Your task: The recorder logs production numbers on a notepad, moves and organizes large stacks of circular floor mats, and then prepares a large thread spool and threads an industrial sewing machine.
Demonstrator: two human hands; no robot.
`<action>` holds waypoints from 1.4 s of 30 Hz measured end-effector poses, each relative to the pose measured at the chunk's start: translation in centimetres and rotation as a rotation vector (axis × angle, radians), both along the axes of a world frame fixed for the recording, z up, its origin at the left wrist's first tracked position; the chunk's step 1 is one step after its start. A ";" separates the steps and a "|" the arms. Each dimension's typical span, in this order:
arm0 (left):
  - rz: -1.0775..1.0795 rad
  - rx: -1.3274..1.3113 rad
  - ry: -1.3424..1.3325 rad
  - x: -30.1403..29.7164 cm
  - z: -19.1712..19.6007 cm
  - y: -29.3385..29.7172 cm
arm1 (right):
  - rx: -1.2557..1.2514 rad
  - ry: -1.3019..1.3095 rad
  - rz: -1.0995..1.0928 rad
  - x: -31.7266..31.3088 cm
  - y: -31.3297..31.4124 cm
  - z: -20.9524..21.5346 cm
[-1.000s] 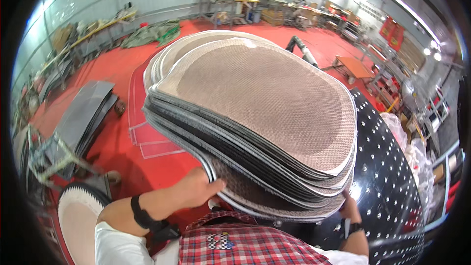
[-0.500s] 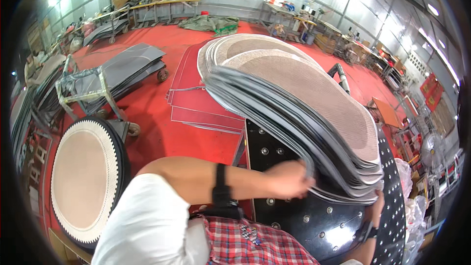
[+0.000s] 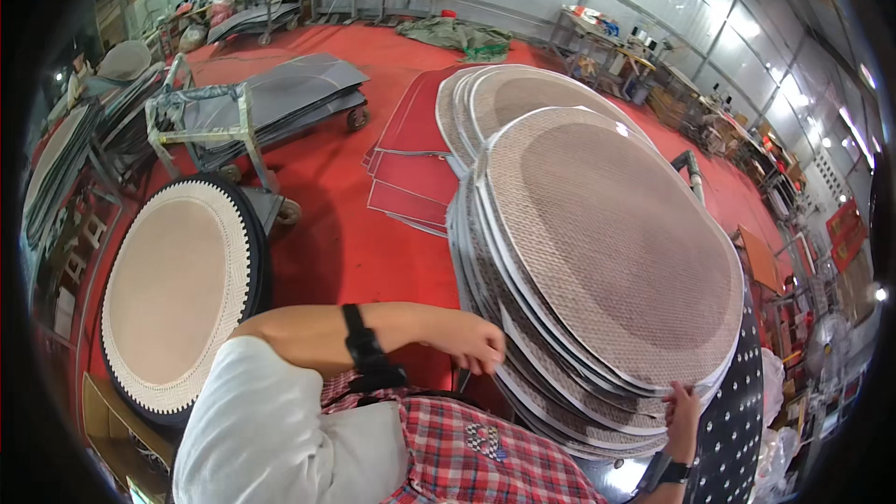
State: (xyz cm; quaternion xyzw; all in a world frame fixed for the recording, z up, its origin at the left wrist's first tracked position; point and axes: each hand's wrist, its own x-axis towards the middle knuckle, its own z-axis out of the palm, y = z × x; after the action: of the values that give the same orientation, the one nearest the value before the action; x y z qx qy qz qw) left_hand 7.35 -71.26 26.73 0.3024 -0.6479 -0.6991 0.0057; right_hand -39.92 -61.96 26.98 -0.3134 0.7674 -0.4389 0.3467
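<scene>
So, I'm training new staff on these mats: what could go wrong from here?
The stack of mats is uneven, with lower layers jutting out on the near side, so it could splay or slide. The right hand is at the near edge and might get pinched if layers shift. The studded table looks glossy, so the bottom layer might slip.

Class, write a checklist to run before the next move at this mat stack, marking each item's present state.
1. Right hand on the edge of the top mat: ok.
2. Left hand touching the mat stack: cannot tell; close beside it.
3. Mat stack aligned: not ok, edges fanned unevenly.
4. Top mat woven face up: ok.
5. Black studded table fully under mat stack: cannot tell, mostly hidden.
</scene>
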 end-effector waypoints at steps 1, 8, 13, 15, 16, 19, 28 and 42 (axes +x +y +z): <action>0.141 0.087 0.004 2.9 -2.5 -0.2 | 0.004 0.016 0.073 3.7 -1.4 0.7; 0.834 0.414 0.033 22.0 -16.6 1.6 | 0.049 0.298 0.510 21.4 -13.8 1.5; 1.143 0.594 0.006 28.4 -22.8 0.3 | 0.020 0.827 0.634 27.3 -25.9 -0.4; 1.144 0.646 0.038 29.1 -23.3 -1.9 | 0.040 0.964 0.626 29.2 -30.0 -0.4; 1.154 0.662 0.060 29.6 -23.5 -3.4 | 0.030 1.081 0.610 30.1 -31.9 -0.7; 1.104 0.700 0.105 30.6 -24.1 -8.7 | 0.011 1.199 0.553 31.3 -36.2 -1.9; 1.198 0.810 0.348 29.8 -27.8 -31.9 | 0.062 1.194 0.447 32.5 -40.3 -3.5; 1.591 0.989 0.802 26.7 -28.9 -56.0 | 0.133 0.718 0.384 35.4 -49.6 -4.0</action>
State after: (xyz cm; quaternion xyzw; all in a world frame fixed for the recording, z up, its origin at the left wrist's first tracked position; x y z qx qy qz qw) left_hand 34.02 -127.27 -2.21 0.3574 0.1522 -0.7318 0.5600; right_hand -4.52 -111.58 22.97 -0.5611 0.7939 -0.1783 0.1523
